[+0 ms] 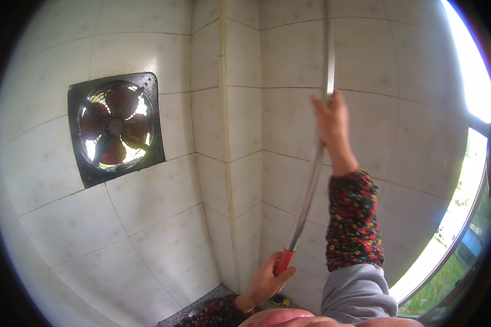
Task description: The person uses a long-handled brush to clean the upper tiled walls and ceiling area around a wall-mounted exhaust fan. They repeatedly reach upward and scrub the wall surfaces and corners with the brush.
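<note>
A long metal pole (311, 188) with a red handle grip (284, 261) runs up past the top edge of the head view, so its far end is hidden. My left hand (269, 279) is closed around the red grip at the bottom centre. Higher up, my right hand (331, 118) grips the metal shaft, slightly blurred, with the arm stretched upward. Both forearms wear floral sleeve covers, and a grey sleeve (358, 288) shows below the right one. Behind the pole stands a white tiled wall (294, 118).
A black-framed exhaust fan (115, 127) with dark red blades is set in the left wall. A narrow vertical trim strip (225, 122) follows the corner column. A bright window (446, 245) curves along the right. Below lies a speckled counter (212, 295) with small items (285, 302).
</note>
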Tool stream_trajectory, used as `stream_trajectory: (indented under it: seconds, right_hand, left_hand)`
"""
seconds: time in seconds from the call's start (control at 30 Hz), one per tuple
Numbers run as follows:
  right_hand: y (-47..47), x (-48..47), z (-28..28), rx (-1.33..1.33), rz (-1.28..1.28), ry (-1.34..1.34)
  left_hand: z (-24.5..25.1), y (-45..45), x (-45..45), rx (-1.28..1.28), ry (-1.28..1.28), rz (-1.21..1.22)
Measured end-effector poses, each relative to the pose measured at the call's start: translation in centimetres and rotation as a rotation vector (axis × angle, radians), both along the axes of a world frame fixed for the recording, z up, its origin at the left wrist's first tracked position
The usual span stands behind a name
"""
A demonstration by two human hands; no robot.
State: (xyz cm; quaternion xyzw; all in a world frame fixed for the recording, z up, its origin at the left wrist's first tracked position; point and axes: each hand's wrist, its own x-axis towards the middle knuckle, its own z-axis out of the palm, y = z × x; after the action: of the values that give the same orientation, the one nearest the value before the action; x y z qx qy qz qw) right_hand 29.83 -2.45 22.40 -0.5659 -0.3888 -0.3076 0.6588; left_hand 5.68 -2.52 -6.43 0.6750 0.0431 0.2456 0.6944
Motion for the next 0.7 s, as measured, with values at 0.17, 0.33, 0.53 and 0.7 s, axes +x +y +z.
stream_trajectory:
  seconds: [0.17, 0.33, 0.53, 0.7]
  right_hand:
    - [-9.3, -3.3, 1.9, 0.426, 0.469, 0.028]
    - [-6.4, -2.0, 3.4, 0.313, 0.418, 0.051]
    - [0.7, -4.2, 4.8, 0.0, 0.3, 0.148]
    - [3.1, -3.6, 4.8, -0.163, 0.272, 0.116]
  left_hand:
    - [2.8, 0.3, -0.6, 0.083, -0.06, -0.204]
    - [4.6, 2.0, -0.5, -0.037, -0.067, -0.252]
    - [3.4, 2.7, -0.5, -0.298, -0.164, -0.207]
    - [2.8, -0.6, 0.5, -0.441, -0.215, -0.258]
